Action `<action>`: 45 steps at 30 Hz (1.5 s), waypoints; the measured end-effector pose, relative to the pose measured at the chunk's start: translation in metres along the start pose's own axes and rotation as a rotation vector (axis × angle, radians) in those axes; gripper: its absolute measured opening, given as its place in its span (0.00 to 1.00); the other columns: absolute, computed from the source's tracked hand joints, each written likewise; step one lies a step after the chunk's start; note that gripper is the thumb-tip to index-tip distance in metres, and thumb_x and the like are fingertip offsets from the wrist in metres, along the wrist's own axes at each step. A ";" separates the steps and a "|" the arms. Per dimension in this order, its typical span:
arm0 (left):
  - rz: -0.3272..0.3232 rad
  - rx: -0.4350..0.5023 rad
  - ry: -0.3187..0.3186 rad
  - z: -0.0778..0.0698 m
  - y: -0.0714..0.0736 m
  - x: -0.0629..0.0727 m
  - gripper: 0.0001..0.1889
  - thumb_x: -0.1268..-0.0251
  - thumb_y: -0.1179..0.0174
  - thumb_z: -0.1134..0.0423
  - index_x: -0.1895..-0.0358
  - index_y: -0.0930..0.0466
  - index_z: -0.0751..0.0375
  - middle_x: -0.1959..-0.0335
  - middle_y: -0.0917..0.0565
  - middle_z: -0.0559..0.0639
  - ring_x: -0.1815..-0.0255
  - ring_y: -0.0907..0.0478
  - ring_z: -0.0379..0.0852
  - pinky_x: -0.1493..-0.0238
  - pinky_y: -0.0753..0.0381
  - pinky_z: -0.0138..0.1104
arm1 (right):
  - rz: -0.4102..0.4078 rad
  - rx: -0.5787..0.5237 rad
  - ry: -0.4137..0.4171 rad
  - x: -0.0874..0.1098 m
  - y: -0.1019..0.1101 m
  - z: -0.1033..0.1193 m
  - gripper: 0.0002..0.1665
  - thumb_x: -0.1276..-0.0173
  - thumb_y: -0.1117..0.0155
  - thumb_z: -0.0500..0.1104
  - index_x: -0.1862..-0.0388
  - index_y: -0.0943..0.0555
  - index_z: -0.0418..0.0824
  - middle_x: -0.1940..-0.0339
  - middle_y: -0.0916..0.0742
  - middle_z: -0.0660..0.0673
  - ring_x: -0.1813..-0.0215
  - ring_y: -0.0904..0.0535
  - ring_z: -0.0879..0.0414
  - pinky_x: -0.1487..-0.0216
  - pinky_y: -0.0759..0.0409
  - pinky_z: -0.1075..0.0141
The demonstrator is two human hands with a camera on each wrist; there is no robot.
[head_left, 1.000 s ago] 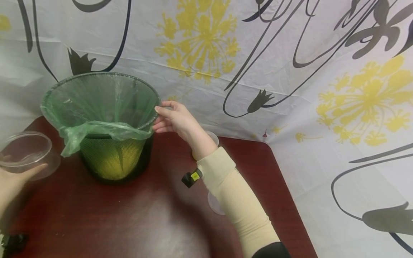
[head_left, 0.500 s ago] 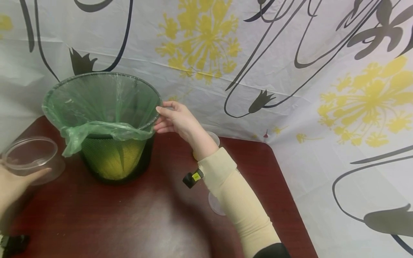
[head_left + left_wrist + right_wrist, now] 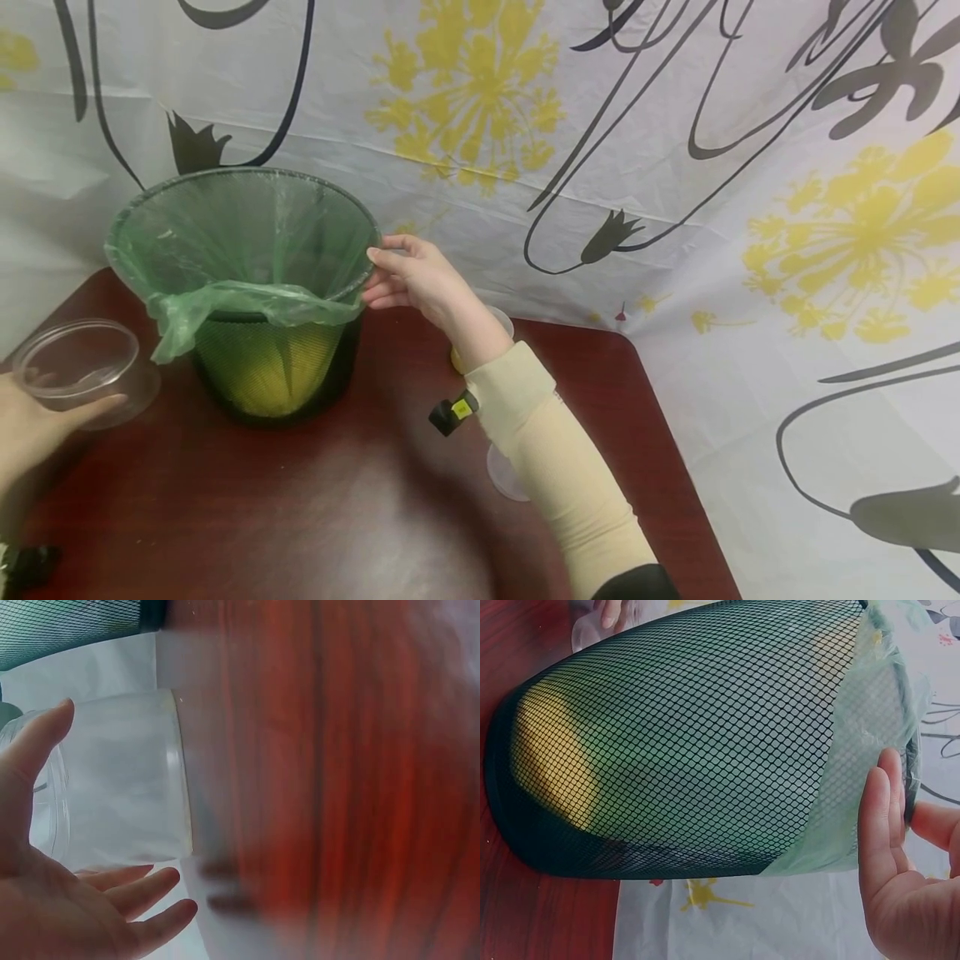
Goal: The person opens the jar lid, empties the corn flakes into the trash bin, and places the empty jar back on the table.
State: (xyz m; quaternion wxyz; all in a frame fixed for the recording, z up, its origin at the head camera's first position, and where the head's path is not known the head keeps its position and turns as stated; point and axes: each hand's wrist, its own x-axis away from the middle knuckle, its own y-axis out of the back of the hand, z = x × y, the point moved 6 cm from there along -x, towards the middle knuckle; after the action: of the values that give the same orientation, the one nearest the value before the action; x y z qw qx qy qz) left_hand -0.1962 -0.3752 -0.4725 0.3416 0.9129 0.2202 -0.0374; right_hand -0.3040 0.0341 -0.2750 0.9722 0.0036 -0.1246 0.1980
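A black mesh wastebasket [image 3: 206,367] stands on the table, lined with a thin green bag [image 3: 247,302] folded over its rim. Something yellow [image 3: 547,750] shows through the mesh low down; its kind cannot be made out. My right hand [image 3: 416,279] pinches the basket's rim and liner on the right side, thumb on top and fingers outside. Left of the basket, a round clear plastic container [image 3: 124,780] sits upright on the table. My left hand [image 3: 41,429] lies around it with the thumb toward me; in the left wrist view its fingers are spread and loose.
Behind my right wrist is a small cup [image 3: 501,319], mostly hidden, with yellow low on it. A flat clear round lid [image 3: 507,472] lies partly under my right forearm. A patterned curtain [image 3: 465,225] hangs along the back and right edges of the dark red table [image 3: 300,517].
My left hand and the clear container have shifted slightly right, nearer the basket, mostly in the first half second. My right hand stays on the rim. The whole view drifts a little.
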 end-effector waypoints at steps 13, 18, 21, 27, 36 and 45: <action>-0.015 -0.089 -0.069 -0.004 0.003 -0.004 0.47 0.56 0.25 0.56 0.40 0.39 0.87 0.52 0.31 0.85 0.57 0.27 0.58 0.55 0.43 0.18 | 0.010 0.043 0.065 0.001 0.002 -0.002 0.32 0.27 0.44 0.43 0.29 0.40 0.36 0.73 0.18 0.37 0.74 0.18 0.50 0.64 0.17 0.57; -0.045 -0.089 -0.180 -0.007 0.006 -0.006 0.44 0.62 0.23 0.58 0.46 0.35 0.88 0.59 0.28 0.85 0.63 0.24 0.44 0.64 0.40 0.20 | -0.006 0.072 0.113 0.000 0.004 -0.003 0.30 0.27 0.44 0.44 0.30 0.38 0.36 0.74 0.18 0.37 0.74 0.17 0.49 0.64 0.17 0.57; -0.044 -0.057 -0.262 -0.008 0.005 -0.005 0.40 0.67 0.21 0.61 0.51 0.30 0.85 0.63 0.25 0.84 0.66 0.39 0.15 0.68 0.44 0.16 | -0.023 0.099 0.156 0.000 0.008 -0.004 0.27 0.28 0.43 0.43 0.33 0.35 0.37 0.75 0.17 0.37 0.74 0.17 0.48 0.64 0.17 0.54; 0.055 -0.073 -0.256 0.004 -0.003 0.000 0.42 0.62 0.22 0.60 0.47 0.33 0.85 0.57 0.29 0.86 0.56 0.25 0.57 0.57 0.50 0.11 | -0.062 0.160 0.197 0.003 0.019 -0.007 0.24 0.28 0.43 0.42 0.36 0.32 0.38 0.74 0.17 0.34 0.75 0.16 0.48 0.65 0.17 0.52; 0.322 -0.247 -0.054 0.013 -0.003 0.006 0.40 0.49 0.30 0.46 0.56 0.31 0.89 0.69 0.25 0.83 0.74 0.23 0.51 0.75 0.27 0.38 | -0.141 0.281 0.192 0.011 0.049 -0.011 0.22 0.29 0.41 0.43 0.40 0.28 0.36 0.72 0.16 0.33 0.73 0.16 0.43 0.68 0.17 0.55; 0.451 -0.371 -0.109 -0.032 -0.005 0.025 0.38 0.44 0.37 0.41 0.59 0.26 0.84 0.67 0.22 0.79 0.66 0.26 0.76 0.69 0.28 0.56 | -0.280 0.572 0.161 0.016 0.093 -0.017 0.22 0.32 0.38 0.48 0.44 0.24 0.38 0.64 0.14 0.39 0.66 0.15 0.46 0.64 0.17 0.57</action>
State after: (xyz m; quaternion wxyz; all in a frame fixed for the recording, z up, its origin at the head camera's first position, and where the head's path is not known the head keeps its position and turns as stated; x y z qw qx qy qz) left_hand -0.1782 -0.3421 -0.4569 0.5137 0.8574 -0.0038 0.0314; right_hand -0.3214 0.1267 -0.2918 0.9563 0.2781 0.0149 0.0892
